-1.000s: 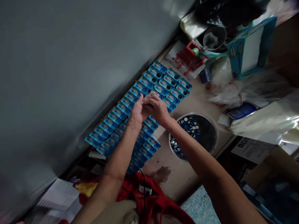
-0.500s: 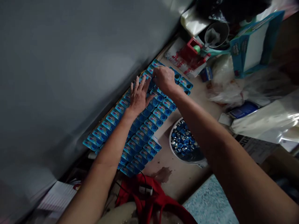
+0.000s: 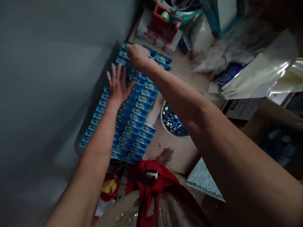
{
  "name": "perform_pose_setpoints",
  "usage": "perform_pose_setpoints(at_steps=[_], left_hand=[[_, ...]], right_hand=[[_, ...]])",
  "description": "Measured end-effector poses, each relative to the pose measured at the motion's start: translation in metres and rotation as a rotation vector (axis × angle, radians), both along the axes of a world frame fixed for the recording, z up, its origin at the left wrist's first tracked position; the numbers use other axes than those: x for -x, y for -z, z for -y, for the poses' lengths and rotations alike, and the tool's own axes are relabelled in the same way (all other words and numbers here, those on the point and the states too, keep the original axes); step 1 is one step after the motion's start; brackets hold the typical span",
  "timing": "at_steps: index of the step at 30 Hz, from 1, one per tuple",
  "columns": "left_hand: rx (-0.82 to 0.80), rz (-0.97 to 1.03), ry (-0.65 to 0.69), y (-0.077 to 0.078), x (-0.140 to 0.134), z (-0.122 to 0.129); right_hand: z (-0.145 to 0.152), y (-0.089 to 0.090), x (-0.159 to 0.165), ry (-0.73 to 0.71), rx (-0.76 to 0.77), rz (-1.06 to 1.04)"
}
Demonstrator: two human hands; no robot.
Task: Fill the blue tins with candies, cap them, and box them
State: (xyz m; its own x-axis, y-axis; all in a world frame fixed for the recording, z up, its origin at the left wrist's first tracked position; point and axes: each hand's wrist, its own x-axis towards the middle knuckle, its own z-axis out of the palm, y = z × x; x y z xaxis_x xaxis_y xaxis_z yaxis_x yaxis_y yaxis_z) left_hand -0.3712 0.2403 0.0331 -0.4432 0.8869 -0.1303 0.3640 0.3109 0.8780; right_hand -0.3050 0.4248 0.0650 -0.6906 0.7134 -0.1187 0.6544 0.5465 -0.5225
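Observation:
Rows of small blue printed packs [image 3: 134,118] lie side by side on the table, most with a round blue piece at one end. A few packs at the far right corner [image 3: 163,59] show a dark round spot there instead. My left hand [image 3: 118,85] rests over the middle rows, palm down with fingers spread. At the far end of the rows, my right hand [image 3: 139,56] is closed into a fist over the packs. Its fingertips are hidden, so whatever it holds cannot be made out. A round tub [image 3: 162,115] of blue and silver discs stands right of the rows, partly behind my right forearm.
A grey wall [image 3: 52,63] runs along the left. Behind the rows sit a red tape dispenser [image 3: 159,20] and a small blue box [image 3: 185,44]. Clear plastic bags [image 3: 208,47] and a cardboard box [image 3: 246,108] crowd the right side.
The view has turned, so the table and both hands appear farther up and left. Over the packs, the left hand stays spread and the right stays closed, at about the same places.

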Motion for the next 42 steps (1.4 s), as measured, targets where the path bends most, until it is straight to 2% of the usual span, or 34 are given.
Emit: perform_pose_setpoints(at_steps=[2,3,4,6,8,9,11,12,14,16,18,21,24,30,32,35,39,42], left_hand=[[-0.038,0.094,-0.063,-0.010,-0.014,0.005],[-0.060,0.162,-0.098,-0.017,-0.030,0.009],[-0.077,0.240,-0.124,-0.024,-0.052,0.014],[-0.054,0.439,-0.125,-0.039,-0.115,0.024],[0.087,0.629,-0.031,-0.049,-0.188,0.033],[0.196,0.689,-0.023,-0.048,-0.222,0.036],[0.311,0.670,-0.050,-0.037,-0.275,0.035],[0.362,0.648,-0.089,-0.028,-0.292,0.032],[0.437,0.620,-0.155,-0.011,-0.310,0.025],[0.472,0.620,-0.209,0.000,-0.313,0.017],[0.479,0.650,-0.252,0.008,-0.310,0.009],[0.484,0.766,-0.315,0.014,-0.300,-0.002],[0.509,0.972,-0.343,0.018,-0.287,-0.008],[0.472,1.375,-0.254,0.005,-0.272,-0.003],[0.444,1.486,-0.207,0.000,-0.271,-0.003],[0.420,1.556,-0.211,-0.003,-0.266,-0.007],[0.473,1.505,-0.205,-0.001,-0.253,-0.016],[0.539,1.477,-0.145,-0.002,-0.247,-0.019]], right_hand=[[0.018,-0.021,-0.057,-0.024,-0.010,0.005],[0.029,-0.031,-0.095,0.015,-0.026,-0.044],[0.042,-0.041,-0.137,0.091,-0.039,-0.081],[0.073,-0.054,-0.226,0.313,-0.015,0.044],[0.110,-0.051,-0.305,0.400,0.055,0.166],[0.129,-0.043,-0.334,0.405,0.156,0.291],[0.161,-0.016,-0.368,0.428,0.231,0.478],[0.174,-0.002,-0.374,0.451,0.239,0.546],[0.191,0.020,-0.367,0.486,0.243,0.595],[0.197,0.032,-0.352,0.485,0.242,0.549],[0.196,0.034,-0.340,0.458,0.243,0.471],[0.188,0.030,-0.336,0.377,0.220,0.309],[0.183,0.020,-0.337,0.306,0.204,0.127],[0.190,-0.011,-0.333,0.272,0.234,-0.033],[0.190,-0.020,-0.333,0.363,0.243,-0.107],[0.184,-0.021,-0.338,0.606,0.240,-0.261],[0.174,-0.002,-0.355,0.896,0.278,-0.380],[0.166,0.011,-0.359,0.909,0.271,-0.405]])
